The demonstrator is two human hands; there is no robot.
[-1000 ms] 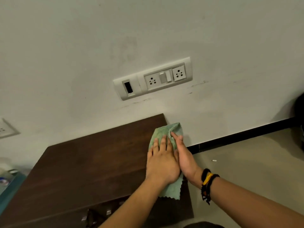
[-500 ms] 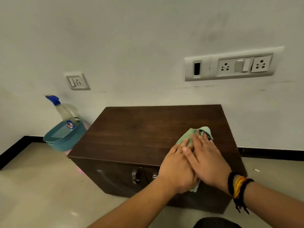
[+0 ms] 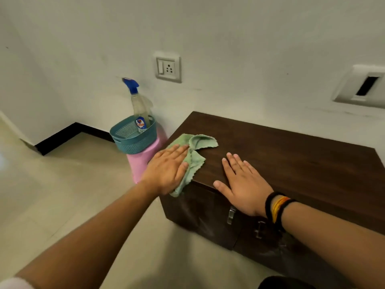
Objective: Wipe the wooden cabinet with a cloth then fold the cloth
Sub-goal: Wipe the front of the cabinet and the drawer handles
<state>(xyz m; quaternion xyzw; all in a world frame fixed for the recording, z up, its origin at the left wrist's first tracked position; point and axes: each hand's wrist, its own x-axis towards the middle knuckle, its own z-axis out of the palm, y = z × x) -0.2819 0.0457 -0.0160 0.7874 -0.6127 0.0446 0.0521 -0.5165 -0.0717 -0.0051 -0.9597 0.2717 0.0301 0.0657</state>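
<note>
A dark wooden cabinet (image 3: pixel 287 163) stands against the white wall, two metal handles on its front. A crumpled green cloth (image 3: pixel 196 151) lies at the top's left front corner and droops over the edge. My left hand (image 3: pixel 166 170) presses flat on the cloth, fingers together. My right hand (image 3: pixel 242 184) lies flat on the bare wood to the right of the cloth, fingers spread, holding nothing. Black and yellow bands circle its wrist.
A teal basket (image 3: pixel 133 136) with a blue-capped spray bottle (image 3: pixel 138 107) sits on a pink stool (image 3: pixel 143 161) just left of the cabinet. Wall sockets (image 3: pixel 168 66) hang above. Beige tiled floor spreads to the left and front.
Both hands slid the cloth from the top's right side to its left front corner. My right hand has come off the cloth and rests on bare wood.
</note>
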